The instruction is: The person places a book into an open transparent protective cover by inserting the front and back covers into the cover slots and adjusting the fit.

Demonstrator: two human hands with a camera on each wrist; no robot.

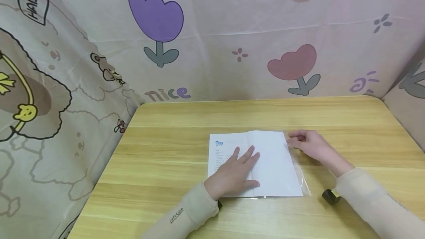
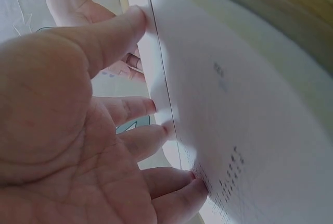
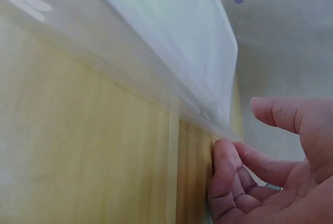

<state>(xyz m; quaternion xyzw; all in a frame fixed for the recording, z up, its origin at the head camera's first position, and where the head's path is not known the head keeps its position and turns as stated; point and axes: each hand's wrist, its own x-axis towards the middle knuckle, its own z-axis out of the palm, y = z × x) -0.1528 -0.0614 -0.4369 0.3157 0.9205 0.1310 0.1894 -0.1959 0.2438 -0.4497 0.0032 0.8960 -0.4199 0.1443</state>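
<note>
An open booklet (image 1: 273, 161) lies on the wooden table with its fold running away from me. Small print and a blue mark show on its left page; the right page is blank white. A clear plastic cover (image 1: 303, 185) sticks out past the right and near edges. My left hand (image 1: 234, 174) rests across the left page and the fold, fingers spread. At the far right corner, the fingertips of my right hand (image 1: 313, 146) touch the edge of the plastic. In the right wrist view the thumb (image 3: 276, 113) stands apart from the bent fingers, above the film's corner.
The wooden table (image 1: 159, 150) stretches around the booklet on all sides. A patterned cloth (image 1: 212, 54) hangs along its back and sides. A black wrist camera (image 1: 331, 197) sits under the right sleeve, close over the table.
</note>
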